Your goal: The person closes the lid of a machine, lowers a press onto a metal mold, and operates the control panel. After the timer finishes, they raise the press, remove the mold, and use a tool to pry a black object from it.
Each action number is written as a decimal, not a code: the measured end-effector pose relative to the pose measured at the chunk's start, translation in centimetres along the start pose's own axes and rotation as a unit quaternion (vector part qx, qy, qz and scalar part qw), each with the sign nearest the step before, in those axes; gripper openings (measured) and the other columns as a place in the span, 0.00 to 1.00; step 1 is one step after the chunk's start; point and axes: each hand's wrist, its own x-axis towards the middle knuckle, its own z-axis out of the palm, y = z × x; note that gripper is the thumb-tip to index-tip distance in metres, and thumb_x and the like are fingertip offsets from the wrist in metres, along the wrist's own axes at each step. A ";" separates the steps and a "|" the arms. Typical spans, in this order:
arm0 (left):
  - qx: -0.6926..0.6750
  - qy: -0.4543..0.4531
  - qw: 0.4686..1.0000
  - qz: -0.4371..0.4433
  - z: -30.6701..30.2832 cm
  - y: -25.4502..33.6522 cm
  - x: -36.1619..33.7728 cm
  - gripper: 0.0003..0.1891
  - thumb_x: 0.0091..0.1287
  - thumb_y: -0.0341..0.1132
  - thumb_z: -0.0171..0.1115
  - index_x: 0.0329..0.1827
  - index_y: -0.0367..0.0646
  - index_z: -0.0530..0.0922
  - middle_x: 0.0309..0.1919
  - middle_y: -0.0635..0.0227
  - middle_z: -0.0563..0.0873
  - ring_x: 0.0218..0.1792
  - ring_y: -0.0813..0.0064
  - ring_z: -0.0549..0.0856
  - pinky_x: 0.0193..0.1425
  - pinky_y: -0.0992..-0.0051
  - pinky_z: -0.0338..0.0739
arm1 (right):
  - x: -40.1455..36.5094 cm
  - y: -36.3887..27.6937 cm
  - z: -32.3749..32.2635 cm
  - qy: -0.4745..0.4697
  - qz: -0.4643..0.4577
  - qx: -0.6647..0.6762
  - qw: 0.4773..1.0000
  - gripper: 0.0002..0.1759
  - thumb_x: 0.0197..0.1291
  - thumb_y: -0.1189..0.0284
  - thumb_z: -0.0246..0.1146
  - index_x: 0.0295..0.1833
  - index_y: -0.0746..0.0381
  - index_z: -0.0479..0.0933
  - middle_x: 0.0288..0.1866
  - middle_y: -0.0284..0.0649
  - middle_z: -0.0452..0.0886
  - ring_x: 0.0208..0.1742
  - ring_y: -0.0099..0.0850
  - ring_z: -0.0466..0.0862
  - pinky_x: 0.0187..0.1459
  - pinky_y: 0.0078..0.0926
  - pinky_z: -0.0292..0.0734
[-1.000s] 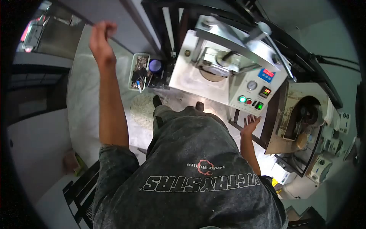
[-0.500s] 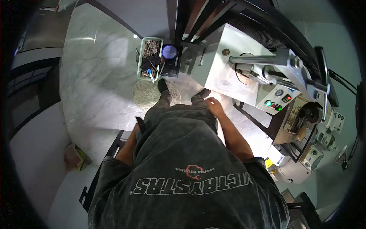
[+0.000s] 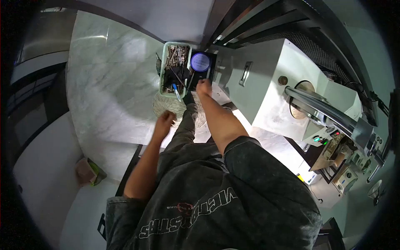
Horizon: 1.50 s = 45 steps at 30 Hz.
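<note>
My right hand [image 3: 204, 86] reaches forward to the near edge of a flat black case [image 3: 212, 62] on the floor. Its fingers are bent together; whatever is in them is hidden. A round tin with a purple-blue lid [image 3: 200, 62] rests on the case, just beyond that hand. My left hand [image 3: 166, 119] hangs above a round woven mat [image 3: 162, 106], loosely curled, with nothing visible in it. Beside the case, a pale green bin [image 3: 161, 68] holds many small brownish pieces, a dark cloth [image 3: 175, 76] and a blue-and-white marker-like stick [image 3: 176, 92].
A white machine [image 3: 271, 83] with a metal arm [image 3: 321, 109] and lit buttons [image 3: 321, 140] stands at the right. A dark tool [image 3: 158, 64] lies left of the bin. My foot [image 3: 188, 98] is at the mat. Marble-patterned floor [image 3: 112, 83] extends left.
My right hand has gone from beside my thigh forward to the black case. My left hand has come forward from my hip. My body leans closer, so the bin and machine look larger.
</note>
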 end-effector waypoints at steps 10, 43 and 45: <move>0.055 0.060 0.961 -0.264 -8.7 -10.3 -5.9 0.15 0.69 0.44 0.60 0.41 0.38 0.78 0.32 0.63 0.86 0.28 0.74 0.82 0.33 0.72 0.76 | -1.2 -0.3 -7.1 -0.114 -0.071 -0.057 0.989 0.25 0.61 0.57 0.61 0.60 0.60 0.76 0.52 0.51 0.84 0.53 0.46 0.84 0.56 0.40 0.77; 0.095 -0.181 0.972 0.118 5.0 15.2 3.4 0.07 0.72 0.35 0.57 0.44 0.40 0.78 0.36 0.67 0.85 0.33 0.81 0.81 0.39 0.80 0.76 | -29.8 26.2 -26.5 0.064 0.167 0.306 0.935 0.19 0.69 0.62 0.58 0.60 0.61 0.76 0.42 0.43 0.85 0.40 0.31 0.84 0.41 0.30 0.78; 0.090 -0.221 0.944 0.227 7.0 19.6 -0.9 0.08 0.73 0.34 0.57 0.44 0.38 0.80 0.37 0.67 0.85 0.36 0.81 0.81 0.44 0.81 0.75 | -28.4 25.3 -29.4 0.142 0.096 0.287 0.942 0.18 0.69 0.67 0.59 0.60 0.62 0.75 0.43 0.42 0.84 0.42 0.31 0.84 0.45 0.31 0.78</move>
